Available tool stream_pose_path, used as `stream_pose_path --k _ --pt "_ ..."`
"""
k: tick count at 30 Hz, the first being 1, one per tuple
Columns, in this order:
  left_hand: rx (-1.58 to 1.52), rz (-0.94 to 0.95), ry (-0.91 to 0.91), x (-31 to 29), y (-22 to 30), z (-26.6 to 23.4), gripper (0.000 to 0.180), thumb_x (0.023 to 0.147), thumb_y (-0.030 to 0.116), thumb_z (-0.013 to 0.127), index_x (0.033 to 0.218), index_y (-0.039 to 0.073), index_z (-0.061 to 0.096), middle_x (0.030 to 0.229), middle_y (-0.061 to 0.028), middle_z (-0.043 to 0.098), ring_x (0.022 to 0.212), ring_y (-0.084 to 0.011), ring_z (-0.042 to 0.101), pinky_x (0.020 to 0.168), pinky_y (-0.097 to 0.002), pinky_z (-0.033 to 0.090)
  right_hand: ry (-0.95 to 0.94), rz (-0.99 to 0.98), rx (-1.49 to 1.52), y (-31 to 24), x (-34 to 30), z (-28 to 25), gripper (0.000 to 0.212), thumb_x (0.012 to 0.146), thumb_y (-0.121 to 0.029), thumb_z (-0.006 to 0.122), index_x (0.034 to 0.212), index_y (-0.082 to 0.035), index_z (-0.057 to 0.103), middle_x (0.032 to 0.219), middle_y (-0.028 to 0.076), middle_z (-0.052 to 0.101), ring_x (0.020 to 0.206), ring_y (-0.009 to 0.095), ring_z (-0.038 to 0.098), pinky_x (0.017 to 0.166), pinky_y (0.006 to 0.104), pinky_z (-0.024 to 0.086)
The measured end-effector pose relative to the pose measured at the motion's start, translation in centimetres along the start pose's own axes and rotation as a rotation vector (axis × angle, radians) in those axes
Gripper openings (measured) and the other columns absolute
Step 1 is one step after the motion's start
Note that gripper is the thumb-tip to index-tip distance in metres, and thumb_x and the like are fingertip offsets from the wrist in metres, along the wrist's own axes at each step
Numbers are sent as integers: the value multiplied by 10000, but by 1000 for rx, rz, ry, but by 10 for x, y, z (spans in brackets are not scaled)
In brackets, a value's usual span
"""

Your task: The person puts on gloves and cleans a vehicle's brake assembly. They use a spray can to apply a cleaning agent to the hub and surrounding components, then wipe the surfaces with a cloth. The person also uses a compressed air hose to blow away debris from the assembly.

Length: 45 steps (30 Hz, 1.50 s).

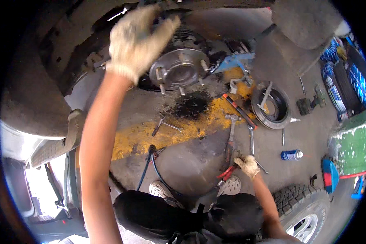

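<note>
Nearest you, your right hand (pixel 247 166) reached down at 5 o'clock, grip closed over the red-handled pliers (pixel 227 171) on the floor (pixel 191 162); best to seat them firmly before lifting. Farther, at 3 o'clock, the brake drum (pixel 271 107) lay open side up with a metal tool (pixel 266 96) inside. Farthest, at 12 o'clock, your left hand (pixel 136 40) rested beside the wheel hub (pixel 179 67), fingers spread, pinching nothing.

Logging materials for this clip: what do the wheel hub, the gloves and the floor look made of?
Wheel hub: bare grey metal, dull sheen, studs sticking out. Gloves on left hand and right hand: pale knit fabric, probably cotton, soiled. Floor: rough concrete, with worn yellow paint and a dark oily stain.
</note>
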<state>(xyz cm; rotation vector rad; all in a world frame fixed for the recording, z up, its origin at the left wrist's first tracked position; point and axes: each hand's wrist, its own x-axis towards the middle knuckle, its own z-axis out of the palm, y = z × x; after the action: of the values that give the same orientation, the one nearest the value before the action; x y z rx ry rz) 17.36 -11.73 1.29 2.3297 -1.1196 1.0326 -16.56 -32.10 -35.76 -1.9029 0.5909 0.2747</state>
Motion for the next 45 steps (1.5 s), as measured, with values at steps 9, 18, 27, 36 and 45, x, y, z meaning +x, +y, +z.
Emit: stream_pose_path --k 9,18,27,36,45 --pt "-717 -760 -616 -226 1 -84 812 667 331 826 1297 -50 482 1196 -213 610 1108 -322 604 927 -391 482 -95 -898 -414 -344 47 78 289 890 -242 544 756 11 588 699 247 584 673 427 595 620 490 482" --pt "-824 -1241 -163 -314 -98 -89 362 745 83 624 1099 6 610 931 -66 674 851 -166 611 781 -292 476 -218 -957 -635 -473 45 192 402 915 -347 451 799 -7 633 823 220 642 819 395 629 744 471 505" --pt "-477 -855 -654 -272 -75 -107 430 740 151 625 1148 36 554 982 -226 649 954 -412 615 790 -438 492 639 -636 -863 -457 84 -2 379 905 -392 536 826 -43 662 812 200 644 818 403 609 732 468 477" --pt "-356 -642 -635 -246 -97 -87 222 791 180 504 903 21 611 878 -249 644 909 -420 605 789 -473 475 549 -492 -938 -471 75 12 512 912 -478 491 942 -4 681 930 248 651 953 404 604 831 457 469" --pt "-434 -668 -524 -239 -104 -89 240 737 183 508 853 18 638 875 -258 641 881 -424 612 771 -479 482 636 -510 -885 -460 86 13 517 900 -487 486 995 -17 679 1008 237 652 1013 391 592 898 446 448"
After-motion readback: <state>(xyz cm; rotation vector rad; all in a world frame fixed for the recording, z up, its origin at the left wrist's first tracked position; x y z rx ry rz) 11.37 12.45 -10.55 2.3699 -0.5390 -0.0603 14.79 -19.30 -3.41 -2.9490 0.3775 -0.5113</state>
